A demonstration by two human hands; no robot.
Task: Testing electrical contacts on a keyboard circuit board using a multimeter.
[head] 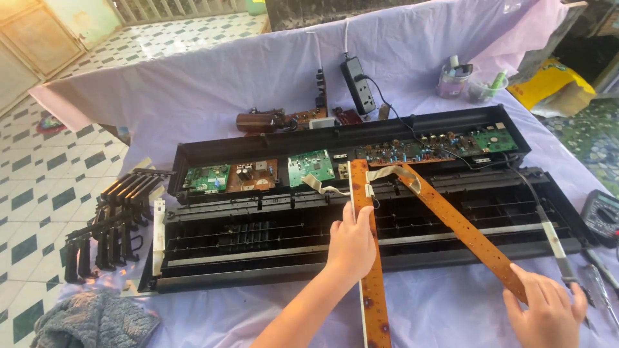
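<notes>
An opened black electronic keyboard case (258, 241) lies on a table under a lilac cloth. Two long brown circuit strips rest across it. My left hand (351, 243) grips the edge of the upright strip (374, 296), which runs from the case's back toward me. My right hand (545, 312) holds the near end of the slanted strip (461, 229), which angles from the centre to the right. Grey ribbon cables (387, 173) join the strips to the boards at the back.
Green and brown circuit boards (309, 166) line the case's rear half. Removed black keys (109, 222) are stacked at left, above a grey rag (90, 319). A power strip (359, 84), small jars (454, 78), a multimeter (603, 216) and hand tools (596, 283) lie around.
</notes>
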